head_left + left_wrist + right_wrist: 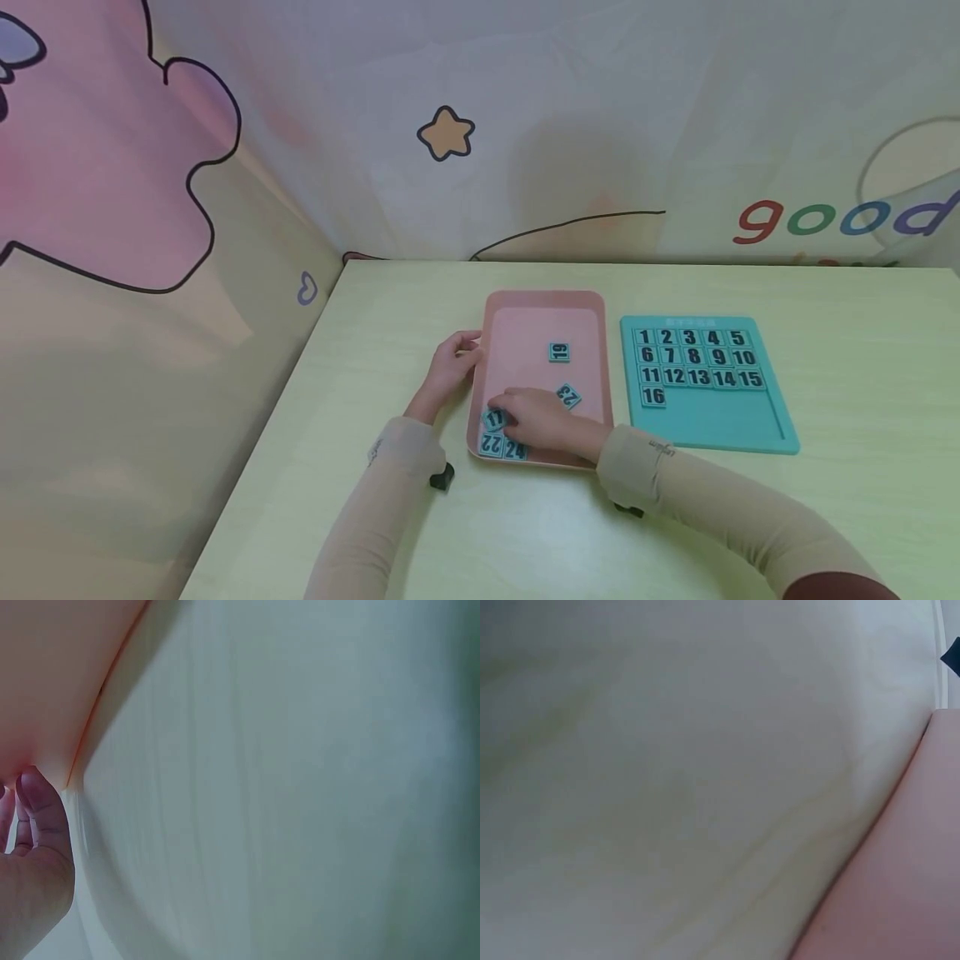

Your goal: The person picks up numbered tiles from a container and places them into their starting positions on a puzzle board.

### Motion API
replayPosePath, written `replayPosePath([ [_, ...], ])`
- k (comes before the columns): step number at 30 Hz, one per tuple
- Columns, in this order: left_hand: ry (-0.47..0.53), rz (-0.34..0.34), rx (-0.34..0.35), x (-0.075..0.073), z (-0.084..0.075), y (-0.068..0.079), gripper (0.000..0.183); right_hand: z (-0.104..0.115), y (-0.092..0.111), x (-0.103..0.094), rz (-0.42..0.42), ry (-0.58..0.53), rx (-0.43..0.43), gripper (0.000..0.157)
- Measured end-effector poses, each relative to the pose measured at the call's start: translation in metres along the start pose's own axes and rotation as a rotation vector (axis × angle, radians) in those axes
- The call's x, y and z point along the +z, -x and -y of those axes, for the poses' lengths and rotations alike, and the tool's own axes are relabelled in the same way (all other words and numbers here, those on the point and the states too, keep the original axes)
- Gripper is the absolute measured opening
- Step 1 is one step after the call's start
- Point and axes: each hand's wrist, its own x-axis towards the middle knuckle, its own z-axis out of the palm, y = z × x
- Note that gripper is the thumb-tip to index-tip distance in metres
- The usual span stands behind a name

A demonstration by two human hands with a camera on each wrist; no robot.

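Note:
My left hand (452, 367) holds the left rim of a pink tray (517, 333), thumb and fingers at its edge in the left wrist view. Over the tray's near left corner, my right hand (543, 417) pinches a teal number tile marked 17 (495, 418). Right beside those fingertips lie tile 22 (491, 445) and tile 24 (515, 450). Tile 23 (568, 396) lies tilted just beyond the hand, and a sideways tile 19 (558, 352) sits farther up the tray. The right palm hides part of the tray floor. The right wrist view catches only tray and table.
To the right of the tray, a teal number board (712, 425) lies flat on the pale table (862, 375). Its upper rows hold tiles 1 to 15, with tile 16 (653, 396) starting the row below. A printed backdrop (570, 167) stands behind the table.

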Motion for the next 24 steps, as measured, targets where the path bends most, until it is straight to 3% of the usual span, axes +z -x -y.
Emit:
replayPosePath([
  [11, -0.002, -0.003, 0.0, -0.0002, 0.002, -0.0014, 0.033, 0.0006, -0.0024, 0.0014, -0.001, -0.04, 0.025, 0.009],
  [20, 0.043, 0.014, 0.025, -0.0006, 0.0022, -0.0009, 0.034, 0.0001, 0.0012, 0.0012, -0.028, -0.014, 0.001, 0.032],
  [24, 0.045, 0.017, 0.02, -0.0007, 0.002, -0.0005, 0.034, -0.0013, 0.0038, 0.0019, -0.053, -0.032, -0.014, 0.033],
])
